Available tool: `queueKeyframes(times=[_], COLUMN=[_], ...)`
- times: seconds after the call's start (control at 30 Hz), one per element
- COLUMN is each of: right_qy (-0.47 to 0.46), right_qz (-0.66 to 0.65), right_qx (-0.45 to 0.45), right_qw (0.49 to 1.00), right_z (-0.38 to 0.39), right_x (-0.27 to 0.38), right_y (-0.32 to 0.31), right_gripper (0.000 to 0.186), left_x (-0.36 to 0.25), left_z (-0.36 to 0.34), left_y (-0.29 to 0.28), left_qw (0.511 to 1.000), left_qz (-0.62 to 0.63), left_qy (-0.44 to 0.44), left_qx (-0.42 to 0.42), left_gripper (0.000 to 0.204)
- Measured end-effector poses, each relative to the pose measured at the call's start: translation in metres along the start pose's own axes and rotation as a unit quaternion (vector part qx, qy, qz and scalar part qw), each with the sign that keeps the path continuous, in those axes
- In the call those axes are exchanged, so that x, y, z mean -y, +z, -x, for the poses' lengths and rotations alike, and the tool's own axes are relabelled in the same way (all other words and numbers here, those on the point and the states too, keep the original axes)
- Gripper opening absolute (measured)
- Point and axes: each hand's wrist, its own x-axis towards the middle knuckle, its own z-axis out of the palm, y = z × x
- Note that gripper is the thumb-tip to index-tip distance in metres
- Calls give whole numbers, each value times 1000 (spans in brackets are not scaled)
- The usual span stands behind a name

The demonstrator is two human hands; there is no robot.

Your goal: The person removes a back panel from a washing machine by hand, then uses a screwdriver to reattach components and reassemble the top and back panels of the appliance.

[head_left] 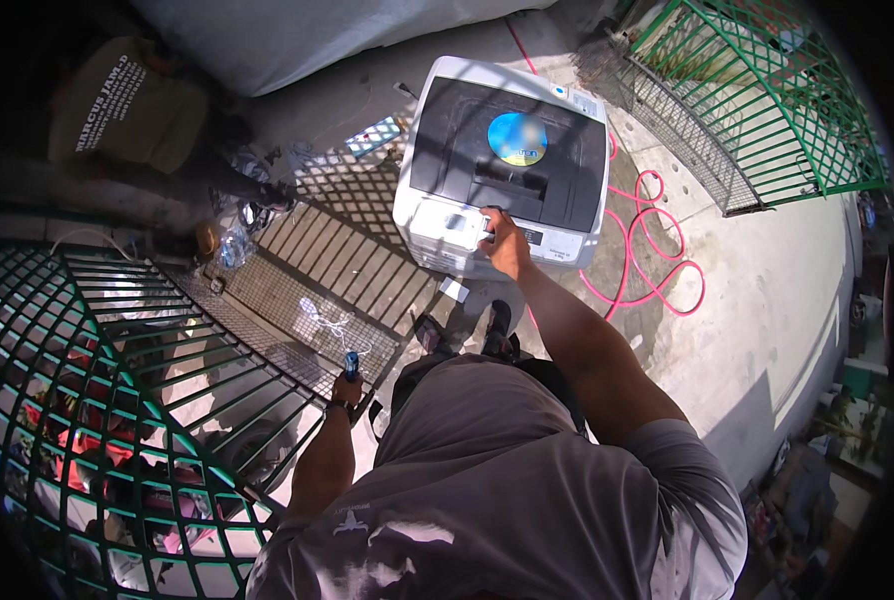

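Note:
In front of me stands a white top-load washing machine [432, 225] with a dark lid [447, 130] that is down and bears a round blue-and-yellow sticker [517, 139]. My right hand [508, 248] reaches onto its front control panel [557, 242]. Thumb and fingers are bent around a small knob [487, 228] there, which they partly cover. Low at my left side, my left hand [346, 390] is closed around a short blue-and-black object [352, 366]. Its upper end sticks out of the fist; its kind is too small to make out.
A pink hose [627, 270] lies in loops right of the machine. Green metal gates [117, 370] stand at left and at upper right [757, 100]. White cord [332, 322] lies on the grating to the left. Another person [132, 110] is at the upper left.

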Motion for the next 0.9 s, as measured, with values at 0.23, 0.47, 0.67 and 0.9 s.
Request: queueKeyframes(times=[0.23,0.47,0.67,0.9], right_qy=[-29,43,118,118], right_qz=[11,-62,-49,27], right_qx=[20,7,-47,-62], right_qw=[999,997,991,991], right_z=[1,32,94,144], right_x=[-12,-33,-56,-104], right_y=[1,-4,-33,-56], right_gripper=[74,68,50,36], left_x=[-28,-71,-52,-24], left_z=[-33,-36,-30,-44], left_y=[19,18,1,-4], left_qw=[998,990,991,995], left_qz=[22,69,-1,-67], left_qy=[43,117,130,57], left_qx=[41,45,36,52], left_gripper=[39,41,39,48])
